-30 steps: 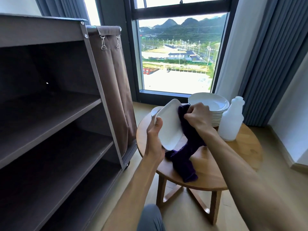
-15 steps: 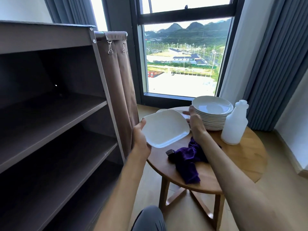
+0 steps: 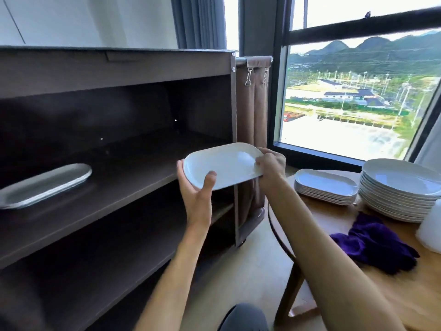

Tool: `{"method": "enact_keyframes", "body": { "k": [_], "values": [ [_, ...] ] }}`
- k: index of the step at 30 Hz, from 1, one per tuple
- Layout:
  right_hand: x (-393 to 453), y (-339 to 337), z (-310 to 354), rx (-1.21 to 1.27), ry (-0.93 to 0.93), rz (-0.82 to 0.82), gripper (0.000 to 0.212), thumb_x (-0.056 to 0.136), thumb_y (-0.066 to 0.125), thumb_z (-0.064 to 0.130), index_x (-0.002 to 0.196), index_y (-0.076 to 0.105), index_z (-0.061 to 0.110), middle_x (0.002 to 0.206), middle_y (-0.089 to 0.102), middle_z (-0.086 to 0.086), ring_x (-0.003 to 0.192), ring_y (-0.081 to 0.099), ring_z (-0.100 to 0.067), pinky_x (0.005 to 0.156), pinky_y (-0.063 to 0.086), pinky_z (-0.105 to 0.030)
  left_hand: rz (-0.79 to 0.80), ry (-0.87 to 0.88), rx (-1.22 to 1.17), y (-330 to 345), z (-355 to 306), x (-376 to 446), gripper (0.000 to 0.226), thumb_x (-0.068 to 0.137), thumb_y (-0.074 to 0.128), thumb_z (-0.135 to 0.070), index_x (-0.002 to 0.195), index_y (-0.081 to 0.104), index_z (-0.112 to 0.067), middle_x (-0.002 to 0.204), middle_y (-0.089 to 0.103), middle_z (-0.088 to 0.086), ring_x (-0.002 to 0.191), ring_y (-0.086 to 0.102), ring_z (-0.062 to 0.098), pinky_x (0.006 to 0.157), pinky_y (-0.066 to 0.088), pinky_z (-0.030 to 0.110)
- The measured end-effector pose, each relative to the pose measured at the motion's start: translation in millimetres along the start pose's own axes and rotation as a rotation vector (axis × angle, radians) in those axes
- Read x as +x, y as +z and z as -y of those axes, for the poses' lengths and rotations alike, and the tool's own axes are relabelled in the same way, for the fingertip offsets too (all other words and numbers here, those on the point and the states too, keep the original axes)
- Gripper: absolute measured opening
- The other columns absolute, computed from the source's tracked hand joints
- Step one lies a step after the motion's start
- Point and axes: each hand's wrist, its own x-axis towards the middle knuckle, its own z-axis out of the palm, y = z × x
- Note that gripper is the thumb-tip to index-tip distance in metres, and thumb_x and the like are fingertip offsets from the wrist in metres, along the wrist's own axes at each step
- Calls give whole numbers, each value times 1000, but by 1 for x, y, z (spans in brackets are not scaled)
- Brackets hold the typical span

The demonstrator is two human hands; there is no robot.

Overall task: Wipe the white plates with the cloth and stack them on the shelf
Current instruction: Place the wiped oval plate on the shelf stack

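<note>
I hold a white oblong plate (image 3: 222, 164) level in front of the dark brown shelf unit (image 3: 133, 177), at the right end of its upper shelf. My left hand (image 3: 196, 189) grips the plate's near left rim, thumb on top. My right hand (image 3: 270, 163) pinches its right end. On the upper shelf to the left lies a small stack of white oblong plates (image 3: 45, 185). The purple cloth (image 3: 374, 242) lies crumpled on the round wooden table (image 3: 358, 278), apart from both hands.
On the table stand a low stack of oblong plates (image 3: 325, 186) and a taller stack of round plates (image 3: 401, 187). A white plastic bottle (image 3: 432, 225) sits at the right edge. A brown fabric bag (image 3: 254, 130) hangs beside the shelf. A window is behind.
The cloth was let go and now lies on the table. Both hands carried the plate left and up from the table to the shelf front, and my view turned left.
</note>
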Motion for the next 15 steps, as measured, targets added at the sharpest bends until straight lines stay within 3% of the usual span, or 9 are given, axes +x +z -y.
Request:
{"method": "enact_keyframes", "body": {
  "k": [2,6,9,11,15],
  "values": [
    [-4,32,-4,38,57,44,35,89,44,-11,109,69,3,88,63,-4,75,57,-14,64,51,-25,-29,51,74,-32,-4,9,113,69,78,-55,160,18,-26,156,33,-16,125,40,-24,93,42,1],
    [-18,90,-14,106,166,110,24,92,45,-6,102,61,8,94,61,-8,73,56,-17,62,48,-27,-34,90,213,-91,-18,31,128,61,89,-63,162,20,-23,161,35,-6,142,44,5,108,45,18],
    [-34,129,-20,165,230,219,15,93,50,-3,95,59,9,93,59,-8,76,57,-19,63,49,-28,-106,154,341,-123,-36,43,123,71,86,-53,164,10,-27,166,26,-6,148,34,6,121,36,31],
    [-47,155,-26,195,254,337,4,94,57,6,96,59,9,99,63,-8,86,62,-21,74,56,-32,-176,204,406,-143,-48,51,118,74,86,-41,164,11,-26,166,26,-4,149,31,6,121,33,28],
    [-72,204,-40,202,262,496,12,90,67,22,101,65,17,112,66,-5,110,64,-26,99,55,-44,-303,228,527,-186,-69,63,116,75,91,-35,163,15,-28,165,31,1,151,30,11,121,35,31]
  ]
}}
